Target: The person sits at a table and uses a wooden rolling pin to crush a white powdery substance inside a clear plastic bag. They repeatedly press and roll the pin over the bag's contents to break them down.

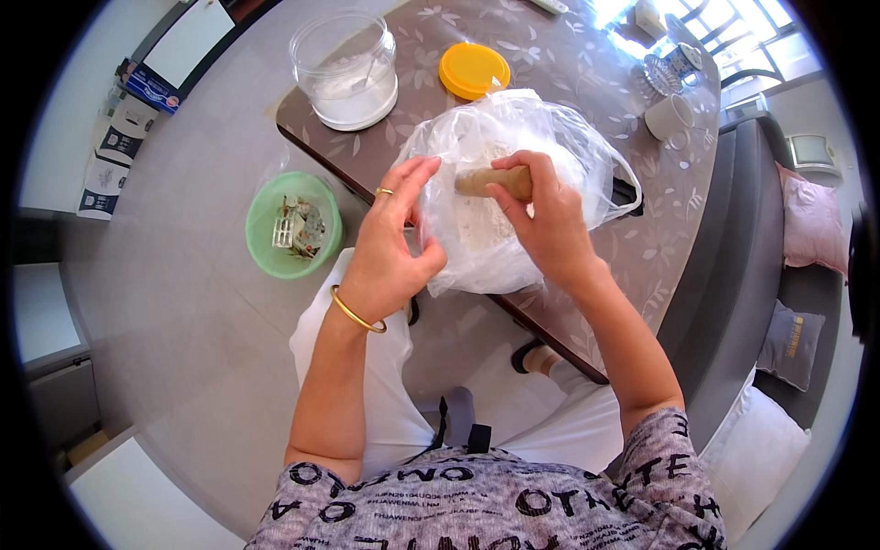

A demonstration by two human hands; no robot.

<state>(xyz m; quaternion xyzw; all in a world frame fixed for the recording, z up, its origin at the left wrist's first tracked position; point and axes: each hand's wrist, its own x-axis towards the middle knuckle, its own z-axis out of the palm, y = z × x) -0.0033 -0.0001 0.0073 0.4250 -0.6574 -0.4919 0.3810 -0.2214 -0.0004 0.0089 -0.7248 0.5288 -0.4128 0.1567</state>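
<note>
A clear plastic bag (454,265) with whitish powder (481,223) in it lies open at the table's near edge. Over the powder, my right hand (550,213) grips a short tan cylindrical object (485,183), perhaps a wooden one, by its right end between thumb and fingers. My left hand (395,237), with a gold ring and bangle, is at the bag's left side, fingers curved; whether it pinches the plastic is unclear. Behind the bag lies a round orange lid (474,70). An uncovered clear jar (354,103) of white powder stands at the back left.
A green bin (258,237) with litter stands on the floor left of the table (646,254). A white mug (669,117), a glass dish (662,74) and a patterned pot (684,60) stand at the table's right. A grey sofa (732,240) with cushions runs along the right.
</note>
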